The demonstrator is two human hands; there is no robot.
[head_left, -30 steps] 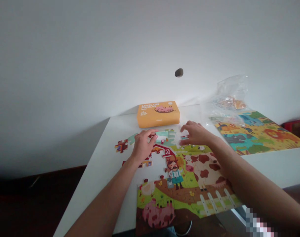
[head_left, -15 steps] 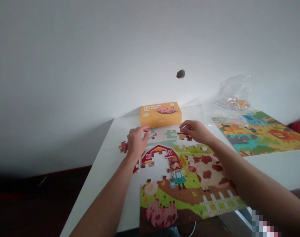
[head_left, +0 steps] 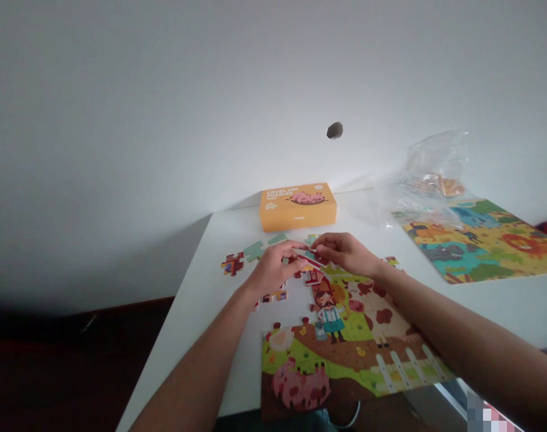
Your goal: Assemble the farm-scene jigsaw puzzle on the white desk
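Observation:
A partly joined farm jigsaw puzzle (head_left: 345, 366) lies on the white table, showing a pig, a cow and a farmer beside a red barn. Above the barn roof my two hands meet. My left hand (head_left: 277, 264) has its thumb and fingers closed around the left side of a red and pale-green puzzle piece (head_left: 313, 259). At that piece's upper right, my right hand (head_left: 345, 252) pinches with its fingertips. Fingers hide part of the piece and the roof. Left of my left hand lie a loose dark red piece (head_left: 232, 264) and pale-green pieces (head_left: 254, 251).
An orange puzzle box (head_left: 298, 210) stands behind the hands near the wall. To the right lies a finished animal puzzle (head_left: 484, 240), with a clear plastic bag (head_left: 435, 174) of pieces on its back edge. The table's left edge (head_left: 165, 324) drops to a dark floor.
My right hand has moved left with a puzzle piece to the barn roof. My left hand has shifted right to meet it, uncovering pale-green pieces. The view has shifted slightly.

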